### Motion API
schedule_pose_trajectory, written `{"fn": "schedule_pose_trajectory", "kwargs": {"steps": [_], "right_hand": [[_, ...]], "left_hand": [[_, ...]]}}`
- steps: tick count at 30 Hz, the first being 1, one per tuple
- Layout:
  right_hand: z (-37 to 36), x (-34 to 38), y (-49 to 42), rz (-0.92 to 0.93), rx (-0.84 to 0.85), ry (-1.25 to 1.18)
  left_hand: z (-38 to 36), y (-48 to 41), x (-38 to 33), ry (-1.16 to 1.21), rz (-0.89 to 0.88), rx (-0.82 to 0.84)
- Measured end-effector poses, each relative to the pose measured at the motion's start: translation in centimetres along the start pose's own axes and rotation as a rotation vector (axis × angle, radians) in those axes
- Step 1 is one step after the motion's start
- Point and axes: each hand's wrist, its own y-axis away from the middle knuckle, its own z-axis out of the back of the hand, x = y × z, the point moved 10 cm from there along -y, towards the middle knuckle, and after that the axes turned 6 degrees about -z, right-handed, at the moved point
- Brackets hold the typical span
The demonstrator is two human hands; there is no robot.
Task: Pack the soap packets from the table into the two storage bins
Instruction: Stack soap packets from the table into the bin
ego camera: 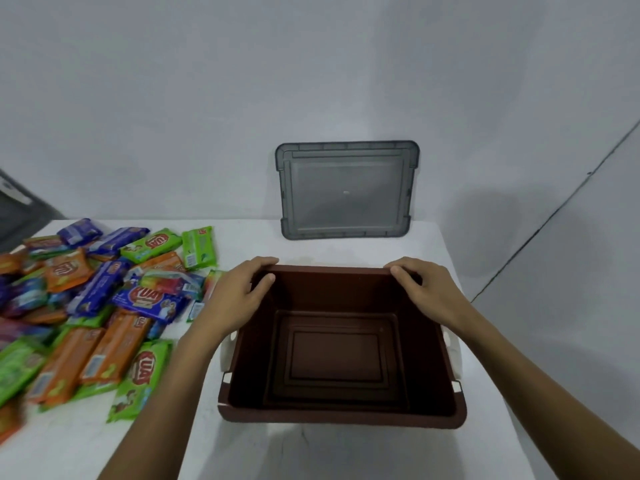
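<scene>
White walls back a white table (346, 452). At nine o'clock, soap packets (97, 306) lie heaped in green, orange and blue wrappers. At centre stands a brown storage bin (341, 415), nothing inside. The left hand (239, 292) curls over its far rim at eleven o'clock; the right hand (424, 289) grips the far rim at one o'clock. A grey lid (346, 192) leans against the wall at twelve.

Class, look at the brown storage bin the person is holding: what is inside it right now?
Nothing: the brown bin shows only its bare, stepped floor. The soap packets lie on the table. The left hand and right hand grip its far rim, hiding small parts.
</scene>
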Motion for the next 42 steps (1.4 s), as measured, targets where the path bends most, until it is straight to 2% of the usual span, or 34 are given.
{"fn": "schedule_pose_trajectory", "kwargs": {"steps": [5,18,23,29,34,42], "right_hand": [[-0.5,0.7,2.1,0.042,-0.051,-0.025],[-1.3,2.1,5.3,0.107,-0.098,0.11],[-1.5,2.1,5.6,0.098,-0.092,0.207],[-1.6,5.8,5.1,0.186,-0.145,0.517],[-5.5,11.5,3.1,0.257,-0.027,0.409],[-15.2,18.0,-1.2,0.36,0.255,0.378]], "left_hand": [[0.5,2.3,-0.3,-0.043,-0.018,-0.034],[1.0,5.9,-0.4,-0.019,-0.034,-0.136],[0.6,5.9,0.1,0.023,-0.017,-0.096],[0.7,6.2,0.1,0.129,-0.043,0.031],[3.0,7.3,2.0,0.172,0.001,0.008],[9.7,9.4,8.7,-0.064,0.082,-0.111]]}}
